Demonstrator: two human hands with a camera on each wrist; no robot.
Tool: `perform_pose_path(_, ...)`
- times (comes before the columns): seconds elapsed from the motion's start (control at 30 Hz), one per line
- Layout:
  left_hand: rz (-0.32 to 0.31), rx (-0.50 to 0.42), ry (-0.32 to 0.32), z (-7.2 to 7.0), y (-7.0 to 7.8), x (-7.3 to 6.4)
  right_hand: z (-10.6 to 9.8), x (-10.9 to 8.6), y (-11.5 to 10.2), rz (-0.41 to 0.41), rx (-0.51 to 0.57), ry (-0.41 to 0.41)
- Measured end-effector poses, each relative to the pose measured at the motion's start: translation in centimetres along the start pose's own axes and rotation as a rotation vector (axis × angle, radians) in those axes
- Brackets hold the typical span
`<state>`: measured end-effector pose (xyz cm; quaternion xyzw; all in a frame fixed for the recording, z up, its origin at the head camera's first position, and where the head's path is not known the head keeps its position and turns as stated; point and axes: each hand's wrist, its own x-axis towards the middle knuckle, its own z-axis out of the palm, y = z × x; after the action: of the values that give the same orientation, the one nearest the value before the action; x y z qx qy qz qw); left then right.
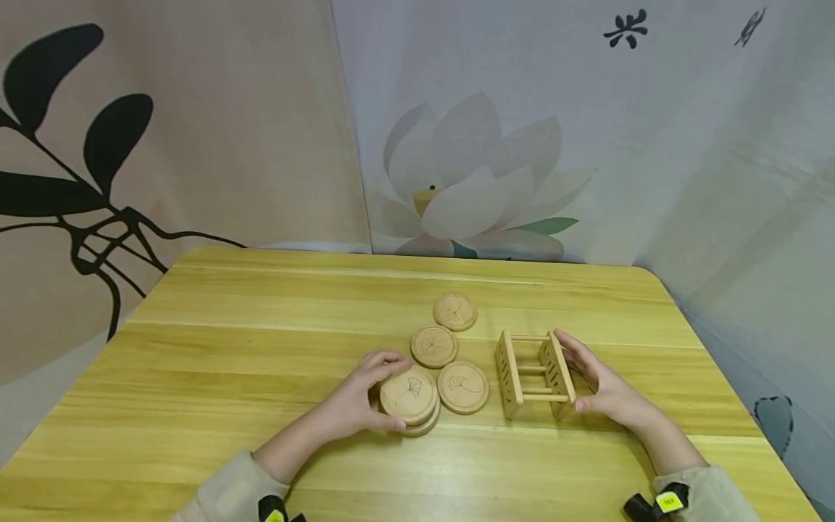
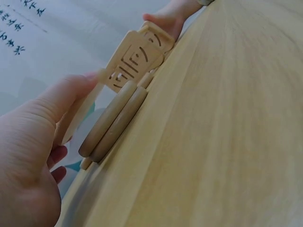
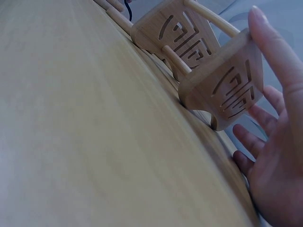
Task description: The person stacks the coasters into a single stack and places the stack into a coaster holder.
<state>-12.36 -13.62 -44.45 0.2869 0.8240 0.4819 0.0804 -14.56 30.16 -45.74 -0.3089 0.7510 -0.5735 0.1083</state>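
Note:
My left hand pinches a round wooden coaster by its edge, thumb on the near side and fingers on the far side. A ginkgo leaf is engraved on its face. In the left wrist view, this coaster is tilted above two stacked wooden coasters. A slotted wooden coaster holder with two side panels joined by dowels stands to the right. Beside its right panel, my right hand has its fingers spread loosely, with fingertips right at the panel. Cut-out line patterns show on the panels in the right wrist view.
Three more engraved coasters lie flat between the stack and the holder: a near one, a middle one and a far one. The wooden table meets a printed cloth backdrop at its back edge.

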Motion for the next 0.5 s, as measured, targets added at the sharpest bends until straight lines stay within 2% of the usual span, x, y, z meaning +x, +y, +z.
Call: perform_pose_path(0.5,0.015,0.017,-0.049,0.17,-0.32,0.15,0.03,0.08,-0.24,-0.003,0.009,-0.004)
